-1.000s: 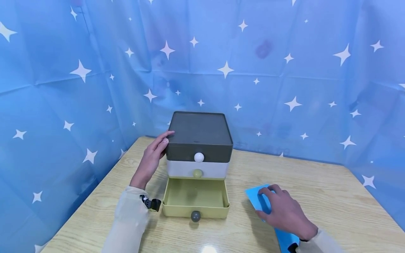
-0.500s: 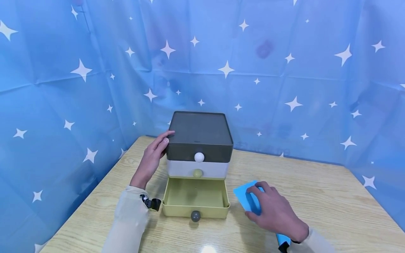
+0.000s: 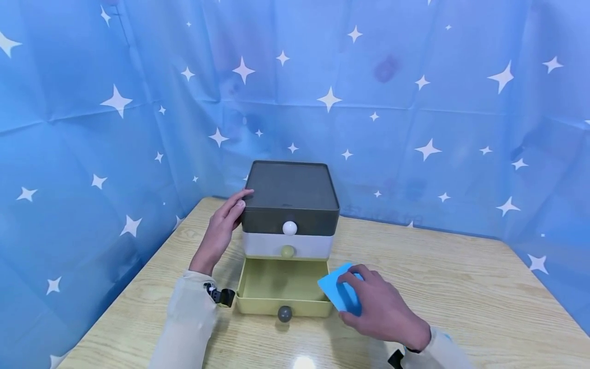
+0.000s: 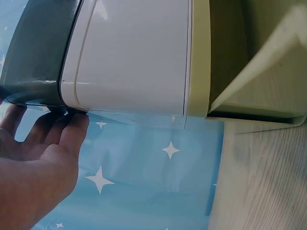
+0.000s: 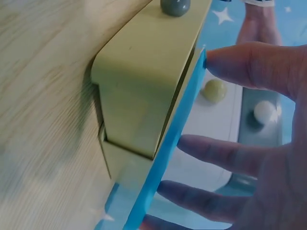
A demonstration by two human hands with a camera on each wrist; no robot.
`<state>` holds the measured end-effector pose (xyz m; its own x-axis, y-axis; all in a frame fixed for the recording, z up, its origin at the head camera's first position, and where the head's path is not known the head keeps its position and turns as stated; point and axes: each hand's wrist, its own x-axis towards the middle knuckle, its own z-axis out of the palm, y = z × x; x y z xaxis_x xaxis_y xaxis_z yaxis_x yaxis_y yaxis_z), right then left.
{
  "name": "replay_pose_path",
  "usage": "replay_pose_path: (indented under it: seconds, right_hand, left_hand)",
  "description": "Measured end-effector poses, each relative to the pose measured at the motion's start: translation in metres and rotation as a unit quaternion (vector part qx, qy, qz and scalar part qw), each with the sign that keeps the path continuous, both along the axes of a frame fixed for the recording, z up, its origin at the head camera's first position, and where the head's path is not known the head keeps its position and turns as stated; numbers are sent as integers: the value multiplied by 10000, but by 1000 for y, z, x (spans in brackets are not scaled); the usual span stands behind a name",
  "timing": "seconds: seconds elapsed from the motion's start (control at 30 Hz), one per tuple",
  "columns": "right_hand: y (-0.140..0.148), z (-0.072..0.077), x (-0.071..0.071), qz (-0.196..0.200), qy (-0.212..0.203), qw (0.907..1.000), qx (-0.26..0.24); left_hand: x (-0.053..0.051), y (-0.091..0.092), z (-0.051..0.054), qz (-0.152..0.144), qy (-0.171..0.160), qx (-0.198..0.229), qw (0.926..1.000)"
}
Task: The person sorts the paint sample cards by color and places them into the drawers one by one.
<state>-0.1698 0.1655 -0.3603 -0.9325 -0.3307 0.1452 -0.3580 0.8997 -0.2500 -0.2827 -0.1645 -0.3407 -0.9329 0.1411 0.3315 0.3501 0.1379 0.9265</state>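
Observation:
In the head view a small drawer unit [image 3: 290,187] stands on the table, dark grey on top, white in the middle. Its bottom olive-green drawer [image 3: 283,306] is pulled out and holds nothing visible. My left hand [image 3: 220,230] rests against the unit's left side, one finger over the top edge. My right hand [image 3: 384,307] grips a flat blue sheet [image 3: 329,287] between thumb and fingers. The right wrist view has the blue sheet [image 5: 173,136] nearly edge-on, close by the drawer's wall. The right hand hides much of the sheet.
Round knobs mark the drawers: a white knob [image 3: 289,228], a green knob [image 3: 288,251] and a grey knob [image 3: 285,313]. A blue star-patterned curtain [image 3: 392,128] rises behind the wooden table [image 3: 465,292] and along its left side.
My right hand has carried the blue sheet leftward, from the open table to the drawer's right front corner. The left hand and the drawer unit stay where they were.

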Motion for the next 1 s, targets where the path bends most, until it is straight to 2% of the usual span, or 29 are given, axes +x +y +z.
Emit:
replay_pose_path:
  seconds: [0.23, 0.5, 0.73, 1.0]
  right_hand:
    - [-15, -1, -2, 444, -52, 9989, 150]
    - [-29, -1, -4, 676, -67, 9975, 172]
    - [-43, -1, -7, 983, 98, 9950, 166]
    - [-55, 3, -12, 1131, -84, 9935, 138]
  left_hand:
    - [1, 0, 0, 3, -25, 23, 10000]
    - [1, 1, 1, 48, -26, 28, 10000]
    - [1, 0, 1, 37, -17, 58, 10000]
    - [1, 0, 1, 29, -27, 33, 10000]
